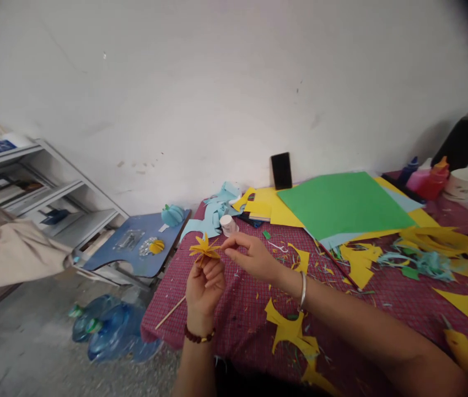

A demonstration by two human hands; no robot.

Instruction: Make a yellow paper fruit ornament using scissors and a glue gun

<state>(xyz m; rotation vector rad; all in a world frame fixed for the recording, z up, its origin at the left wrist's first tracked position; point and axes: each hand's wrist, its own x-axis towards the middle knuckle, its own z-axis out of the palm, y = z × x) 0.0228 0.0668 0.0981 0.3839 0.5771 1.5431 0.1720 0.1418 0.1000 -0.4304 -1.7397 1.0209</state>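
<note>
A yellow paper flower [203,246] with pointed petals is held upright from below by my left hand [205,286], its fingers closed around the base. My right hand [252,256] comes in from the right with thumb and forefinger pinched at the tip of a petal. Anything small between those fingertips is too fine to see. A thin wooden stick [170,312] slants out beside my left wrist over the table edge. Just behind the hands stands a small white cup [228,225], with light blue paper scraps [213,215] around it.
Yellow paper offcuts [289,331] and tiny clippings litter the checked tablecloth [242,325]. Green sheet [345,204], pencil [343,270] and phone [281,171] lie farther back. Paint bottles [432,179] stand right. A blue side table [134,253] and plastic water bottles [113,325] are at left.
</note>
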